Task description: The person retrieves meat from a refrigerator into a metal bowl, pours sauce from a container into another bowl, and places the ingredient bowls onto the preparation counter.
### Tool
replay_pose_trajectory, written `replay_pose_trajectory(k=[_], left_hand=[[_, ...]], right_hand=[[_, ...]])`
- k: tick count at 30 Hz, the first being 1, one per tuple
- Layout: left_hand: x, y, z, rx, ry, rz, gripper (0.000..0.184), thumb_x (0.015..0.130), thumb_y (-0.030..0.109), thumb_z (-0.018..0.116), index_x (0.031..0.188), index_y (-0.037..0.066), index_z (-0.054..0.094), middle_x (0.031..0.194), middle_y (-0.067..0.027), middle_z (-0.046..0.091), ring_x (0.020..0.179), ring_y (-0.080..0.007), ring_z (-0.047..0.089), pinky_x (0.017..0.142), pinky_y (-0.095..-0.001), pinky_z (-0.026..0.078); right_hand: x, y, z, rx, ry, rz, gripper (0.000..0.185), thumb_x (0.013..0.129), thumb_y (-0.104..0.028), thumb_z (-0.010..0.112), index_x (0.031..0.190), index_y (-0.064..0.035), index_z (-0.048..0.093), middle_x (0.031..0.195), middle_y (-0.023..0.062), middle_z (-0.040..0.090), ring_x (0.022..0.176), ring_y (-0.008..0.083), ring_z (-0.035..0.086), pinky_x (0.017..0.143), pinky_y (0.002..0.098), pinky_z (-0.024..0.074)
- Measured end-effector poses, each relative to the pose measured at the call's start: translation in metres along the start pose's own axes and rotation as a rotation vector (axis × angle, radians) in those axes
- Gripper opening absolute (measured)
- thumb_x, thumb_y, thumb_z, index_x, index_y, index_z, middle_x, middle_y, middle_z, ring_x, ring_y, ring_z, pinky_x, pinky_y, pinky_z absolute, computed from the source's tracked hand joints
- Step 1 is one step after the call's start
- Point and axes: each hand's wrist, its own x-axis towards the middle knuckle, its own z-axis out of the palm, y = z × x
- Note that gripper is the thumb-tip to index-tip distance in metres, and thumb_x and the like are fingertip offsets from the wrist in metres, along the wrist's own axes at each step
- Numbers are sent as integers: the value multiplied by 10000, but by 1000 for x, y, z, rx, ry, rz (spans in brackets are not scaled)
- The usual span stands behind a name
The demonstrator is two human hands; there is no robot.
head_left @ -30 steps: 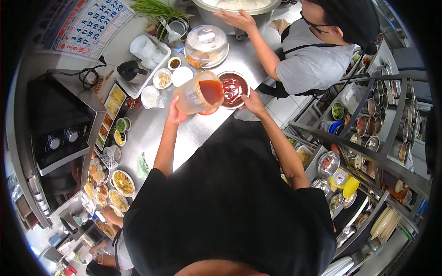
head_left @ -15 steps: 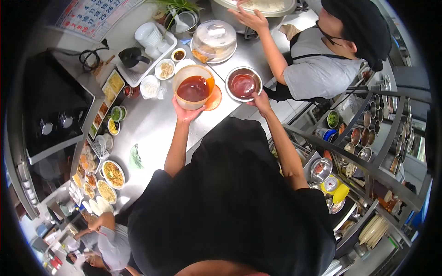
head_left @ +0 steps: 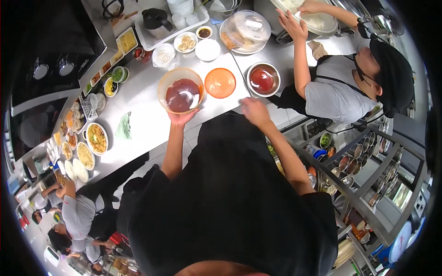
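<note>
My left hand (head_left: 183, 117) is closed under and around the near side of a translucent plastic tub (head_left: 162, 95) of dark red sauce. To its right an orange round lid (head_left: 220, 83) lies flat on the steel table. A metal bowl (head_left: 277, 83) with red sauce in it stands near the table's edge. Below the bowl and apart from it is my right hand (head_left: 255, 112), nothing visible in it; motion smears its fingers.
Beyond the tub are a white plate (head_left: 208, 49), a small dish of dark sauce (head_left: 204, 32) and a clear domed cover (head_left: 252, 27). Filled bowls (head_left: 97, 138) line the left side. A co-worker (head_left: 329, 99) in a cap reaches over a large pot (head_left: 317, 23) at right.
My right hand has let go of the metal bowl and drawn back toward me. My left hand has moved the tub left of the orange lid, now fully uncovered. The co-worker's hands have shifted over the pot.
</note>
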Motion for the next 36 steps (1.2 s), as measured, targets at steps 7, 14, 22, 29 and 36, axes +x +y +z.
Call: replay_pose_trajectory(k=[7,14,22,29,36], left_hand=[[-38,3,-9,63,30,147,885,853,622,555,1514,144,212,1515,-263,221,1320,-535,308,916,-628,475],[-46,10,-10,20,4,172,890,815,697,526,1500,197,257,1521,-194,255,1319,-506,330,895,-643,483],[-25,7,14,89,61,75,856,796,677,498,1471,176,333,1487,-155,366,1318,-409,415,957,-640,451],[34,-59,46,276,75,-174,856,795,694,498,1463,179,358,1491,-99,390,1341,-338,410,1050,-587,385],[75,-164,29,376,167,-504,861,797,724,475,1450,172,373,1472,-102,411,1326,-311,433,1033,-520,421]], right_hand=[[65,-53,31,-507,-209,-450,355,739,-264,732,1034,-98,624,1034,37,586,1036,241,539,859,375,415],[45,-52,44,-489,-268,-657,283,739,-215,697,991,-100,641,1043,42,589,1053,216,543,878,364,416],[54,-130,-140,460,254,-40,226,916,-109,621,1111,2,600,909,121,673,777,215,658,711,311,516],[52,-107,-157,770,240,25,276,997,-215,532,1162,-9,609,963,23,624,908,92,545,829,252,453],[-23,-56,-154,261,662,39,178,894,-154,629,1009,-26,679,1016,148,625,983,326,615,888,388,488]])
